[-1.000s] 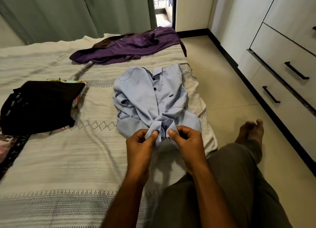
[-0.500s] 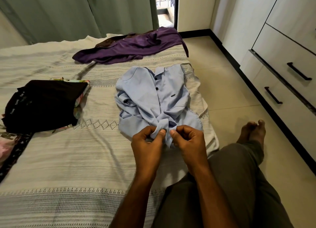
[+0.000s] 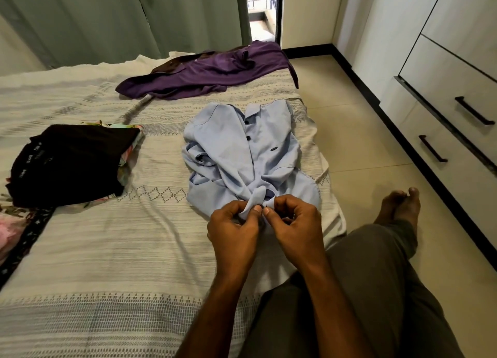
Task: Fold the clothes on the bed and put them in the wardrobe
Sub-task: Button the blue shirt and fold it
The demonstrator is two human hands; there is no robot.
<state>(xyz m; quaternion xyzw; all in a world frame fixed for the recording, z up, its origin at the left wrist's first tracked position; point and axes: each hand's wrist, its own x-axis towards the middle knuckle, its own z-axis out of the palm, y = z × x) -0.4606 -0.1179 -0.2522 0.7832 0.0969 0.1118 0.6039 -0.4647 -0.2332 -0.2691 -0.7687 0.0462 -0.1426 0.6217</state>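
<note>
Since half a second earlier, both hands had drawn closer until their thumbs nearly met over the bunched hem of the crumpled light-blue button-up shirt (image 3: 250, 153), which otherwise lay as before on the bed (image 3: 94, 250) with its cream woven cover. At about ten o'clock from the shirt sat a folded black garment (image 3: 72, 161) atop a floral-print cloth (image 3: 131, 142). At twelve o'clock, a rumpled purple garment (image 3: 209, 70) sprawled at the bed's far edge, before green curtains (image 3: 121, 16). At three o'clock stood white wardrobe drawers with black bar handles (image 3: 433, 148), across bare tiled floor (image 3: 357, 132). The left hand (image 3: 232, 230) pinched the shirt's gathered hem between thumb and curled fingers; the right hand (image 3: 294, 227) likewise pinched the fabric beside it. The person's grey-trousered leg (image 3: 376, 290) hung off the bed at five o'clock.
</note>
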